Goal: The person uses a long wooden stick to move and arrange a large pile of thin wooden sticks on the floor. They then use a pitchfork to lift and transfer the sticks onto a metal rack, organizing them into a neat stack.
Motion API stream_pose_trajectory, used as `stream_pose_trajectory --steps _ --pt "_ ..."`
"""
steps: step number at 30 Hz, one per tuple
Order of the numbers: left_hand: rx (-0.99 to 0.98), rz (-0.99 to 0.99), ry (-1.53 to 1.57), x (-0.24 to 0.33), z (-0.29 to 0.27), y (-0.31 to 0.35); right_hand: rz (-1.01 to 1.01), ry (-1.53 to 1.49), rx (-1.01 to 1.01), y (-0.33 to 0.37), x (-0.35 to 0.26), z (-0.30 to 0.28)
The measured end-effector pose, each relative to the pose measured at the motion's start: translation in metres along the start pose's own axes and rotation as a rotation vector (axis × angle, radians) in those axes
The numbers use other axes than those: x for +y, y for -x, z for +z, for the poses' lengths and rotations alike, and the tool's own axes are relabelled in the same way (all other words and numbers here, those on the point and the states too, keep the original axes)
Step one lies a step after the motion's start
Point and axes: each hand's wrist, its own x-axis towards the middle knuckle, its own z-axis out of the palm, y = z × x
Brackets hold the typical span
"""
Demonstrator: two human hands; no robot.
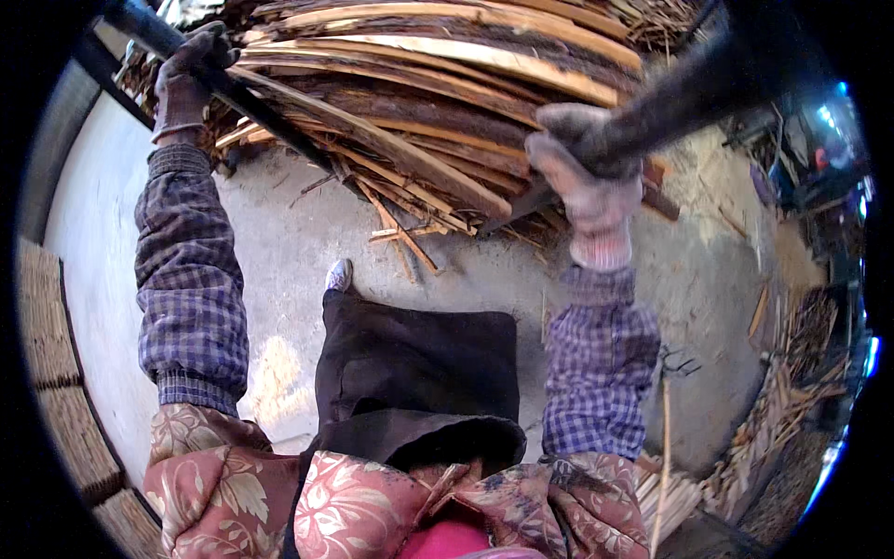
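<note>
A pile of wood strips point(419, 102) lies on the concrete floor point(279, 242), ahead of the shoe point(339, 275).

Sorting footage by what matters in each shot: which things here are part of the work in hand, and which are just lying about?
In hand:
- left hand, gloved, closed on a dark handle bar
- right hand, gloved, closed on another dark handle bar
- load of wood slabs in front of both hands

Lying about:
- loose sticks on the concrete floor
- scrap wood pile at right
</note>
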Motion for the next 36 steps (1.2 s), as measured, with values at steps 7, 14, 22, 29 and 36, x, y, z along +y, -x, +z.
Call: stream_pose_trajectory --steps 7,14,22,29,36 --pt "0.034 0.012 -0.124 -0.006 0.031 0.011 0.061 0.096 0.218 0.010 0.012 0.004" --pt "-0.419 -0.011 0.179 0.044 0.012 -0.020 0.039 0.201 0.651 -0.025 -0.055 0.071" --pt "-0.546 0.013 0.140 0.019 -0.005 -0.030 0.090 0.226 0.589 -0.011 -0.056 0.012" --pt "-0.343 0.038 0.069 0.037 -0.027 0.027 0.141 0.049 0.572 -0.016 -0.027 0.025" --pt "-0.153 0.035 0.077 0.047 0.003 0.005 0.065 0.156 0.786 0.008 -0.046 0.063"
